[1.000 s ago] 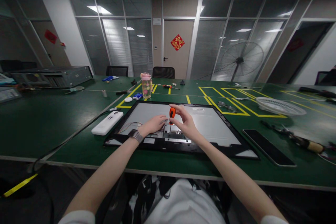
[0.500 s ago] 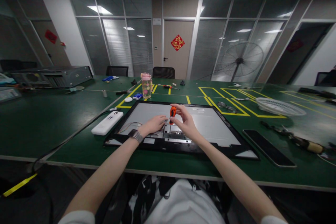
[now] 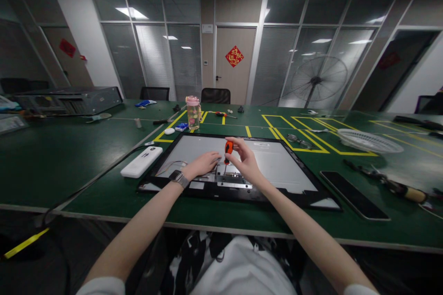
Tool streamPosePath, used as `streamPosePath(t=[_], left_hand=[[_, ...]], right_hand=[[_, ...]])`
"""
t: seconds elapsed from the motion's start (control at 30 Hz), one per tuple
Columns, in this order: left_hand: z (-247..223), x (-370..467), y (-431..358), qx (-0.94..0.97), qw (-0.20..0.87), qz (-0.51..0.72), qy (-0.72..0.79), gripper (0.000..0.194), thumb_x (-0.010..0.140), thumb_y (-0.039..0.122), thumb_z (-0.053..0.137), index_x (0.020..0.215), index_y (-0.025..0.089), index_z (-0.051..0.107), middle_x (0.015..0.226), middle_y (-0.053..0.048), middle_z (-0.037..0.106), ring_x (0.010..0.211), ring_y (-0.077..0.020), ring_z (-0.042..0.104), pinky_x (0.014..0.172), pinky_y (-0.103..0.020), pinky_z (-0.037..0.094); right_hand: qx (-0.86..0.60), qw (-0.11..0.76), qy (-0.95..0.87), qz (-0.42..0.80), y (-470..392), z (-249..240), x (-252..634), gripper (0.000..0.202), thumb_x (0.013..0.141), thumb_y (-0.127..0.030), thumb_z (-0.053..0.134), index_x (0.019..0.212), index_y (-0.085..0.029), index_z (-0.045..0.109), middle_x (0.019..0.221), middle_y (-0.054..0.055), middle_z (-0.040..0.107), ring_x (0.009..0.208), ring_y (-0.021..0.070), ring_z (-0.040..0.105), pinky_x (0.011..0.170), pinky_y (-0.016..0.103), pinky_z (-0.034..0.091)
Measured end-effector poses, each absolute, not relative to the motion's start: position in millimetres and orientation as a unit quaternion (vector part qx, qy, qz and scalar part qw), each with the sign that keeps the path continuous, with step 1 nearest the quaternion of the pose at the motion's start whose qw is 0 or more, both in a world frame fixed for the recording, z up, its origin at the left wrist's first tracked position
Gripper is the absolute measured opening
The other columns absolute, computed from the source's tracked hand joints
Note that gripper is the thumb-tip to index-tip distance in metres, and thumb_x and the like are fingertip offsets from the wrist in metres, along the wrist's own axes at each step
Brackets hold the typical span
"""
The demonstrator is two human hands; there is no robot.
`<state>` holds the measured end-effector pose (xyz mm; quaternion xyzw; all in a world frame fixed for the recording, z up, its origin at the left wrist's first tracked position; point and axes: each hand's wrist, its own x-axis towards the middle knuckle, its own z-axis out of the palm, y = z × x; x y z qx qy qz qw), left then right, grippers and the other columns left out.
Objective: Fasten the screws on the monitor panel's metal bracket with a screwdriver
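Note:
A flat panel [image 3: 284,161] with a black frame and pale grey back lies on the green table. My right hand [image 3: 245,160] is closed on the orange and black handle of a screwdriver [image 3: 229,151], held nearly upright. Its shaft points down at a metal bracket [image 3: 235,185] near the panel's front edge. My left hand [image 3: 205,164], with a watch on the wrist, rests at the bracket's left side, fingers close together near the screwdriver shaft. Whether its fingertips hold anything is hidden. Thin wires [image 3: 172,164] lie on the panel left of that hand.
Left of the panel are a white power bank [image 3: 141,162] and a black cable. A pink-lidded bottle [image 3: 193,113] stands behind it. To the right lie a black phone [image 3: 353,194], glasses [image 3: 299,141] and a white basket [image 3: 369,140]. A computer case [image 3: 71,101] sits far left.
The screwdriver's handle and the fingers of my right hand have shifted very slightly. My left hand stays in place.

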<state>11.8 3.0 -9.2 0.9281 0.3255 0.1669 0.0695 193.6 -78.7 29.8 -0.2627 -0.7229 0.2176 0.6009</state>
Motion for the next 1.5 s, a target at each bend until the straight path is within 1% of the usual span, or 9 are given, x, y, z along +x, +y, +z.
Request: streamPosePath(t=[0.13,0.3,0.4,0.63,0.8,0.9,1.1,1.33,1.5], left_hand=[[-9.6,11.4,3.2,0.927,0.070,0.169,0.326,0.029,0.095,0.018,0.041,0.119,0.018,0.056,0.127,-0.010,0.057,0.113,-0.0204,0.055,0.100,-0.034,0.041],[-10.6,11.6,3.8,0.929,0.075,0.176,0.317,0.029,0.094,0.017,0.042,0.118,0.017,0.057,0.127,-0.010,0.056,0.116,-0.0211,0.054,0.102,-0.035,0.040],[-9.8,11.7,3.0,0.930,0.071,0.171,0.317,0.029,0.094,0.017,0.042,0.119,0.016,0.056,0.127,-0.011,0.057,0.115,-0.0214,0.054,0.101,-0.034,0.041],[-7.6,11.7,2.0,0.930,0.068,0.161,0.324,0.028,0.094,0.016,0.042,0.119,0.017,0.056,0.129,-0.010,0.056,0.117,-0.0211,0.053,0.103,-0.034,0.039],[-10.5,11.3,4.2,0.929,0.067,0.168,0.322,0.030,0.094,0.016,0.043,0.121,0.016,0.055,0.130,-0.010,0.055,0.118,-0.0213,0.052,0.104,-0.034,0.039],[-11.0,11.3,4.4,0.930,0.066,0.168,0.321,0.030,0.093,0.015,0.043,0.120,0.018,0.056,0.127,-0.009,0.056,0.115,-0.0203,0.054,0.102,-0.033,0.040],[-8.3,11.9,2.7,0.930,0.064,0.165,0.321,0.028,0.094,0.015,0.042,0.118,0.017,0.056,0.125,-0.010,0.058,0.114,-0.0205,0.054,0.101,-0.032,0.041],[-12.1,11.9,6.5,0.930,0.063,0.167,0.320,0.030,0.093,0.015,0.043,0.120,0.018,0.055,0.129,-0.009,0.055,0.118,-0.0202,0.052,0.104,-0.033,0.039],[-10.4,12.2,5.0,0.931,0.060,0.160,0.324,0.027,0.094,0.016,0.042,0.116,0.017,0.057,0.128,-0.010,0.056,0.116,-0.0202,0.053,0.102,-0.033,0.040]], right_hand=[[-0.271,0.609,-0.716,0.207,-76.7,27.8,193.4,0.040,0.083,-0.027,0.063,0.123,-0.029,0.057,0.111,0.005,0.059,0.099,0.0185,0.057,0.095,0.038,0.046],[-0.256,0.599,-0.721,0.238,-81.6,29.2,192.8,0.043,0.089,-0.027,0.055,0.132,-0.028,0.049,0.117,0.007,0.060,0.106,0.0199,0.057,0.099,0.040,0.043],[-0.247,0.596,-0.726,0.238,-83.2,30.9,192.9,0.041,0.089,-0.027,0.055,0.129,-0.028,0.051,0.118,0.007,0.058,0.108,0.0205,0.056,0.100,0.041,0.042],[-0.276,0.616,-0.711,0.196,-82.3,31.3,192.1,0.035,0.085,-0.028,0.062,0.120,-0.030,0.058,0.106,0.004,0.057,0.096,0.0184,0.057,0.093,0.037,0.046],[-0.254,0.597,-0.718,0.253,-86.5,33.0,192.8,0.038,0.092,-0.027,0.049,0.131,-0.029,0.050,0.121,0.007,0.057,0.110,0.0205,0.056,0.101,0.041,0.041],[-0.246,0.590,-0.720,0.271,-85.9,33.1,193.6,0.037,0.093,-0.028,0.046,0.130,-0.029,0.051,0.124,0.007,0.056,0.112,0.0214,0.055,0.101,0.043,0.040],[-0.273,0.617,-0.714,0.186,-81.6,31.2,192.1,0.033,0.086,-0.030,0.061,0.118,-0.031,0.061,0.106,0.004,0.058,0.098,0.0195,0.055,0.092,0.038,0.046],[-0.255,0.602,-0.715,0.248,-88.1,34.1,191.6,0.034,0.096,-0.031,0.043,0.129,-0.028,0.052,0.117,0.007,0.060,0.109,0.0206,0.057,0.098,0.041,0.043],[-0.270,0.615,-0.715,0.191,-83.3,31.4,192.4,0.031,0.088,-0.030,0.059,0.119,-0.030,0.060,0.112,0.006,0.057,0.104,0.0201,0.056,0.095,0.039,0.046]])
